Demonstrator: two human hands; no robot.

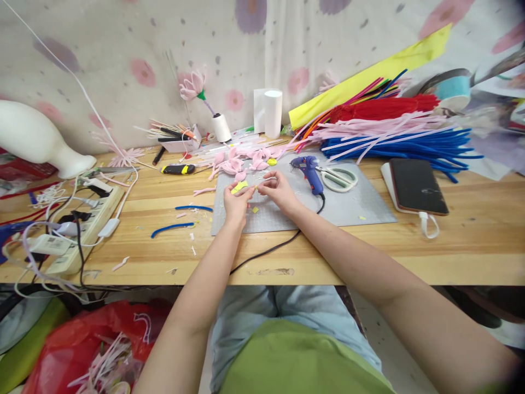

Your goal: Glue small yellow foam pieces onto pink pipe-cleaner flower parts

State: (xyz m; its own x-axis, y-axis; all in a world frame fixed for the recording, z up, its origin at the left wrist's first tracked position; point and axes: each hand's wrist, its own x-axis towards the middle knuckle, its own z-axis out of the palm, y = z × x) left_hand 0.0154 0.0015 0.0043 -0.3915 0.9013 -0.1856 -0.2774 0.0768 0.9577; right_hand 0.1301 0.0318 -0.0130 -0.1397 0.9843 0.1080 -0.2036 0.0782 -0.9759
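Above the grey cutting mat (353,213), my left hand (237,203) is closed, with a yellow piece (239,187) between its fingers. My right hand (278,191) meets it fingertip to fingertip, pinched on something small that I cannot make out. Pink fuzzy petals (232,166) lie just beyond both hands, beside a small yellow oval (272,162). A small yellow scrap (255,210) rests on the mat between my wrists. Right of my hands are a purple glue gun (308,174) and white-handled scissors (338,179).
Pipe cleaners in blue (394,146), pink and red are piled at the back right. A phone (417,186) lies on the right. A power strip (88,227) with tangled cables sits left. The glue gun's black cord (266,251) crosses the table's front. A pink flower (193,86) stands behind.
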